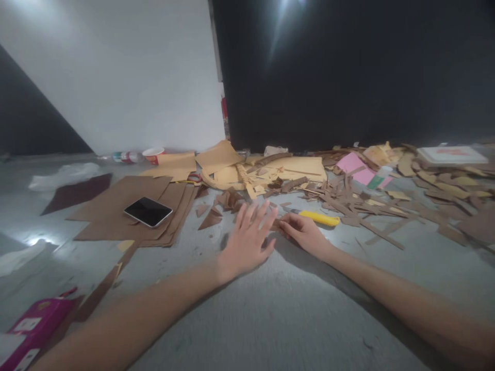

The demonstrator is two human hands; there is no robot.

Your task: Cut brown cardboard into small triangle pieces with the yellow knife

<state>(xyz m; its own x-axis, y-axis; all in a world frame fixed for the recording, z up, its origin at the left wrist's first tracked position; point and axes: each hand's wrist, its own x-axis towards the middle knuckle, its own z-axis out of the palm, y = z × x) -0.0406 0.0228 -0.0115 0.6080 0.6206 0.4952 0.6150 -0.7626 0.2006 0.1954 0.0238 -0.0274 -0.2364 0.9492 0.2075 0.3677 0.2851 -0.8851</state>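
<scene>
My left hand is open over the grey tabletop, palm down with its fingers spread. Close on its right, my right hand has thumb and fingers pinched on a small brown piece, which looks like card or leather. Most of that piece is hidden between the two hands. Just behind my right hand lies a utility knife with a yellow handle. Brown triangular scraps rest beyond the left fingertips.
At left, a phone lies on stacked brown sheets. Many brown offcuts are heaped at right, near a pink sheet. Yellowish sheets, a paper cup and a plastic bottle line the back. A magenta box sits front left.
</scene>
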